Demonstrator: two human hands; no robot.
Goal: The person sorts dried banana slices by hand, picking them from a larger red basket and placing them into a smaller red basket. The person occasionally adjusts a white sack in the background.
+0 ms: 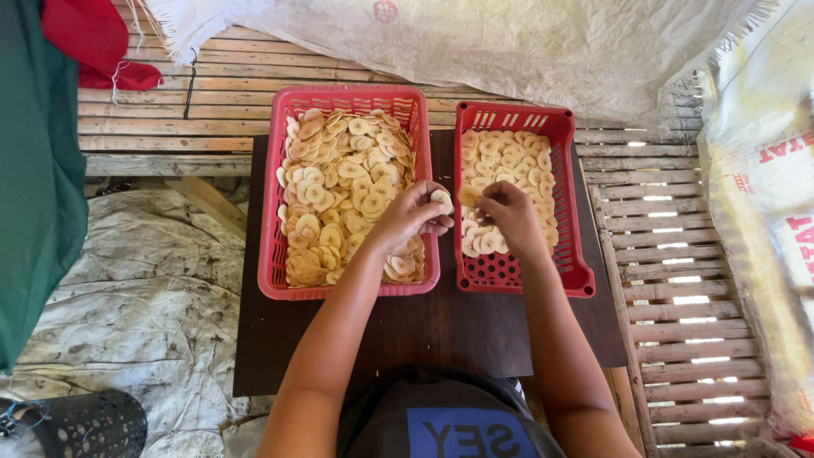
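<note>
The left hand (407,216) pinches a pale banana chip (442,200) over the seam where the larger red basket (273,246), heaped full, meets the smaller red basket (582,271), so either is a short reach. The right hand (507,216) grips another chip (468,196) at the smaller basket's left rim. The small dark table (424,331) leaves bare room only on its near side; both baskets nearly reach its left and right edges.
</note>
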